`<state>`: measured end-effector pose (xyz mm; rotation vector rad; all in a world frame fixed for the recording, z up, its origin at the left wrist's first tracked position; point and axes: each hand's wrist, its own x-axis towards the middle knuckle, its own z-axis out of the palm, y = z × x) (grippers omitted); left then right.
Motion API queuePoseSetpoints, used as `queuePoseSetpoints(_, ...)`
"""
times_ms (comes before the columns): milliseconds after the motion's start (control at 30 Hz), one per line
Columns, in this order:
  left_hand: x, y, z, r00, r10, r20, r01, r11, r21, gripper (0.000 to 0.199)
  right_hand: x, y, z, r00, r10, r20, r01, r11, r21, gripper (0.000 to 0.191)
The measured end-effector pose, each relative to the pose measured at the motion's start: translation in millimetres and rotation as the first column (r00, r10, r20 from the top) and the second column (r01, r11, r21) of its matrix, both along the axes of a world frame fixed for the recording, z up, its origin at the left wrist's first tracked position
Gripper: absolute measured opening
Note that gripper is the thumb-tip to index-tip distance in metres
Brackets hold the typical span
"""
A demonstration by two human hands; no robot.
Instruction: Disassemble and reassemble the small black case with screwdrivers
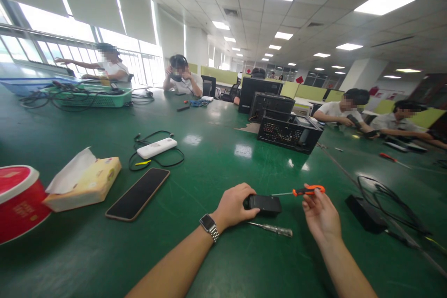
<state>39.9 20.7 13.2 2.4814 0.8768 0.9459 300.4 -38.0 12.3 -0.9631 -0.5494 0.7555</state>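
My left hand (237,205), with a watch (208,227) on its wrist, grips the left end of a small black box (267,204) that looks like a power adapter and lies on the green table. In my right hand (323,214) is an orange-handled screwdriver (309,190), held between thumb and fingers. Its shaft points left, and the tip is at the upper edge of the black box; whether it touches cannot be made out. A second screwdriver with a clear handle (279,230) lies just in front of the box, near my left wrist.
Left lie a phone (138,194), a tissue pack (85,181), a red tub (21,205) and a white power strip (157,148). A black adapter with cable (366,214) is at right. An open metal case (289,132) and a green basket (91,95) stand farther back. Several people sit around.
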Motion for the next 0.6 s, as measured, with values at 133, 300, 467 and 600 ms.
queuePoseSetpoints(133,-0.4,-0.1,-0.2,0.999,-0.023,0.037,0.023,1.000,0.004,0.034,1.8,-2.5,6.3,0.995,0.057,-0.083,-0.053,0.997,0.051,0.029)
queuePoseSetpoints(300,-0.2,1.4,-3.5,0.998,-0.017,0.055,0.017,1.000,0.007,0.035,-7.5,-8.5,16.8,0.994,-0.077,0.084,0.063,0.986,0.156,0.036)
queuePoseSetpoints(467,-0.2,1.5,-3.3,0.998,-0.014,0.060,0.014,1.000,0.000,0.034,-20.5,-12.1,19.8,0.950,-0.206,0.234,0.151,0.961,0.233,0.037)
queuePoseSetpoints(600,-0.3,0.4,-1.5,0.998,-0.012,0.060,0.012,1.000,0.002,0.033,-23.7,-12.6,17.6,0.933,-0.217,0.288,0.146,0.957,0.250,0.037)
